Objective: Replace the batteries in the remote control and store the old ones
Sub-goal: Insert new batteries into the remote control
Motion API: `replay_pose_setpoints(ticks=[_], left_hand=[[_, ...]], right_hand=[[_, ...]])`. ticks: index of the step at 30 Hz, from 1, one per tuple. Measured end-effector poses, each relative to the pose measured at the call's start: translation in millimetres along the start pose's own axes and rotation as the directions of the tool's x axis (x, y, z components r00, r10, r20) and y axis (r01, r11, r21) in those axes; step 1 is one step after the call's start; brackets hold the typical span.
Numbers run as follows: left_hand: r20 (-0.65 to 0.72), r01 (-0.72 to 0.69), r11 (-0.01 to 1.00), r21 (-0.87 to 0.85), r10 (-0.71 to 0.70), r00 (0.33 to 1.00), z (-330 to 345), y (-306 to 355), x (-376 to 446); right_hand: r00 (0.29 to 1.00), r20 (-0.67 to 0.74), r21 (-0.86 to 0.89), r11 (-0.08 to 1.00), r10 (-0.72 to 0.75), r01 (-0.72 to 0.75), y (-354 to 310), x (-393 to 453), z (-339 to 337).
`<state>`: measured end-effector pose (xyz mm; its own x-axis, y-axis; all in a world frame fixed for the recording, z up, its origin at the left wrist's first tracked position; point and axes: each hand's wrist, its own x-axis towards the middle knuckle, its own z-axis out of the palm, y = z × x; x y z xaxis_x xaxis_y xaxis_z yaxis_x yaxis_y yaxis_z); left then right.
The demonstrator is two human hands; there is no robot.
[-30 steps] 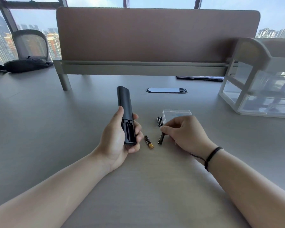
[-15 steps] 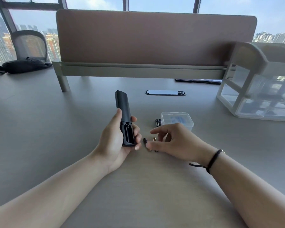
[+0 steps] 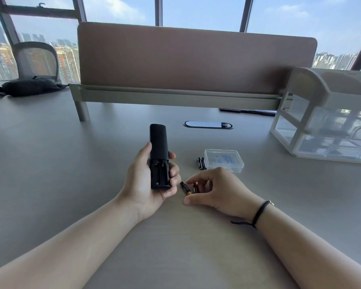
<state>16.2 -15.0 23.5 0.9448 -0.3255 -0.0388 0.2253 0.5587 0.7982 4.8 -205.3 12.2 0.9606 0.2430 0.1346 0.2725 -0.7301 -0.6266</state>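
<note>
The black remote control point(image 3: 158, 161) is lying back-up in the left hand point(image 3: 148, 180), fingers wrapping its sides, its battery bay showing empty. The right hand point(image 3: 215, 188) is hovering palm-down, fingertips point(image 3: 189, 182) closing loosely around two gold-tipped batteries point(image 3: 186, 187) on the desk point(image 3: 71, 184); firm grip unclear.

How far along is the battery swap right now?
Done: the remote in the left hand is open, its bay empty. In hand: the right hand reaches for the gold-tipped batteries. Left: loading two, closing up, boxing the old ones in the case.
</note>
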Motion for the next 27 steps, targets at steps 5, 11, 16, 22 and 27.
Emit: replay_pose_setpoints(ticks=[5, 11, 16, 22, 27], left_hand=[[0.014, 0.013, 1.000, -0.013, -0.013, 1.000, -2, 2, 1], [0.031, 0.057, 0.995, -0.081, -0.055, 0.998, -3, 3, -1], [0.063, 0.084, 0.992, -0.089, -0.079, 0.995, -3, 5, -3], [0.072, 0.097, 0.992, -0.079, -0.091, 0.993, -4, 5, -2], [0.075, 0.098, 0.993, -0.072, -0.093, 0.993, -4, 5, -3]], right_hand=[[0.953, -0.303, 0.057, 0.998, -0.018, 0.037, -10, 14, -18], [0.995, 0.102, -0.648, 0.759, 0.017, 0.054, -19, 67, -60], [0.942, 0.284, -0.736, 0.671, 0.177, 0.096, -19, 92, -51], [0.941, 0.282, -0.704, 0.707, 0.187, 0.071, -22, 98, -54], [0.931, 0.311, -0.651, 0.757, 0.192, 0.061, -23, 99, -56]])
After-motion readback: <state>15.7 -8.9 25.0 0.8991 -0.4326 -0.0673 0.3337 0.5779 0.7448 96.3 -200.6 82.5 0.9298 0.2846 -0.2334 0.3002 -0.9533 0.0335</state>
